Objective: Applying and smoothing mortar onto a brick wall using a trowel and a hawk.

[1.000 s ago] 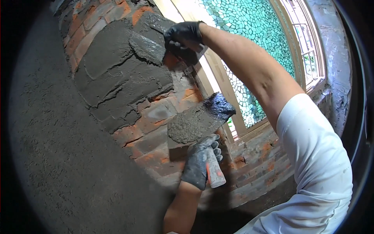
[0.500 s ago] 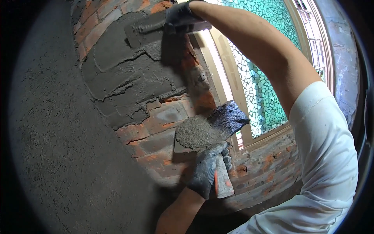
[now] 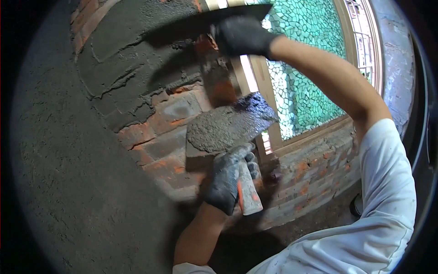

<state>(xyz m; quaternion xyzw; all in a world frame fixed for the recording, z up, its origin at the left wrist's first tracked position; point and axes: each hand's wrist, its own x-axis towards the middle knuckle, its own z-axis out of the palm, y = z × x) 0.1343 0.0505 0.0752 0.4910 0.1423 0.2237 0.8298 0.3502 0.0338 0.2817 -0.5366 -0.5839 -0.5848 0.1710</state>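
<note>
My left hand (image 3: 226, 176), in a dark glove, is closed round the mortar-stained handle of a plastering hawk (image 3: 247, 194). A thick heap of wet grey mortar (image 3: 219, 128) sits on its plate, below the patch of fresh mortar (image 3: 118, 82) on the brick wall. My right hand (image 3: 239, 36), also gloved, grips a long steel trowel (image 3: 182, 26), slightly blurred, across the top of that patch and the edge of the window frame. Its fingertips are mostly hidden.
A window with green mosaic-patterned glass (image 3: 310, 86) and wooden frame stands at the right, above bare brickwork (image 3: 319, 173). A dark grey rendered surface (image 3: 64, 173) fills the left side. A small dark rounded object (image 3: 357, 205) lies low at the right.
My right hand and the trowel have swung rightward over the window's edge, the blade now turned lengthwise across the top. My left hand with the loaded hawk has shifted slightly up and left since half a second ago.
</note>
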